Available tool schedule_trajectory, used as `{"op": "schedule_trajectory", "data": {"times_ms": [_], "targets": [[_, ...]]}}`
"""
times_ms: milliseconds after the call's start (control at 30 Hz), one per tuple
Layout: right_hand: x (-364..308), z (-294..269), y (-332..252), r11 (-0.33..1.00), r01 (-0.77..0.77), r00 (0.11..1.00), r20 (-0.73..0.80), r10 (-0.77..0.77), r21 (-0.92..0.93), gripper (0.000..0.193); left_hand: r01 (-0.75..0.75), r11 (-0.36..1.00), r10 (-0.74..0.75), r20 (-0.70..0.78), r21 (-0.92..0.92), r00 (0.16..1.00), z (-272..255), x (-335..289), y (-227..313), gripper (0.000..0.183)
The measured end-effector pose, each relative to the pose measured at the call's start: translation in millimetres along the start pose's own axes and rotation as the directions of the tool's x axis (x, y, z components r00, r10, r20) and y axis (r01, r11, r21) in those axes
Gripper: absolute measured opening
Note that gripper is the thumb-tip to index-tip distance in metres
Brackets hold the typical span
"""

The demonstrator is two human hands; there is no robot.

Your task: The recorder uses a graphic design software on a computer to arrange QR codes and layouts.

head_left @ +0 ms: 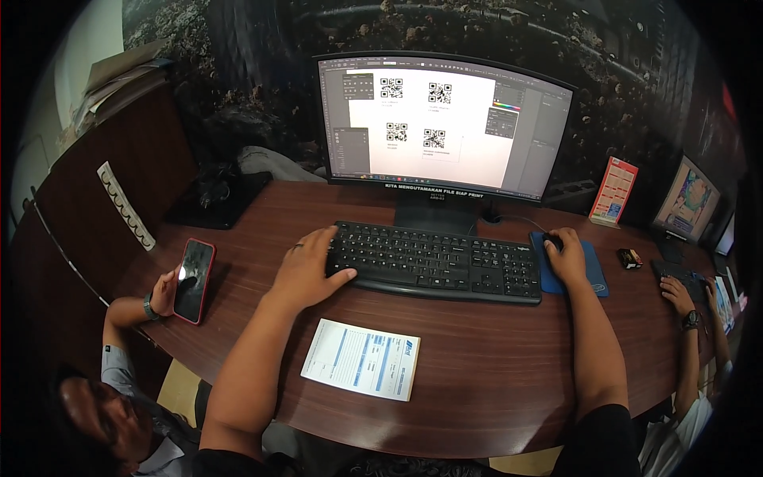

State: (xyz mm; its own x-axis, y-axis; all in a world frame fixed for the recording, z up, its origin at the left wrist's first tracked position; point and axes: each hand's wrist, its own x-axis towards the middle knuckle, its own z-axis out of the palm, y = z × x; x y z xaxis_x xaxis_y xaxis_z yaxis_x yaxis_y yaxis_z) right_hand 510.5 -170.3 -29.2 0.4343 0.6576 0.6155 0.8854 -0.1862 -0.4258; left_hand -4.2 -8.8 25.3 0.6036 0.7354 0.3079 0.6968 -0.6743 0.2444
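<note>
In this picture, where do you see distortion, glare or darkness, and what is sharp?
Head view: the front edge of the desk curves strongly, fitting a fisheye lens; the corners are black; a whitish reflection lies on the phone; the monitor glows against a dark wall; the keyboard looks fairly sharp.

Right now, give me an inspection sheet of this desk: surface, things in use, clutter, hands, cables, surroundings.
Surface: dark reddish-brown desk.
Things in use: black keyboard; mouse on a blue mouse pad; lit monitor showing four square codes.
Clutter: printed form pad in front of the keyboard; small box right of the mouse pad.
Hands: left hand spread on the keyboard's left end; right hand over the mouse.
Cables: one thin cable behind the keyboard.
Surroundings: at left, another person's hand holding a red-edged phone; at right, someone's hand at another keyboard.
</note>
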Motion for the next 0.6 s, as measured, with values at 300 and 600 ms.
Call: {"op": "schedule_trajectory", "data": {"times_ms": [300,600], "targets": [[2.0,0.7,3.5,1.000,-0.015,1.000,0.020,0.014,0.011,0.028,0.253,0.967,-0.242,0.240,-0.018,0.940,5.5,2.7,-19.7,0.110],[1.7,-0.3,0.3,1.000,-0.008,1.000,0.030,0.008,0.017,0.028,0.249,0.968,-0.239,0.254,-0.009,0.937,5.2,2.5,-19.8,0.105]]}}
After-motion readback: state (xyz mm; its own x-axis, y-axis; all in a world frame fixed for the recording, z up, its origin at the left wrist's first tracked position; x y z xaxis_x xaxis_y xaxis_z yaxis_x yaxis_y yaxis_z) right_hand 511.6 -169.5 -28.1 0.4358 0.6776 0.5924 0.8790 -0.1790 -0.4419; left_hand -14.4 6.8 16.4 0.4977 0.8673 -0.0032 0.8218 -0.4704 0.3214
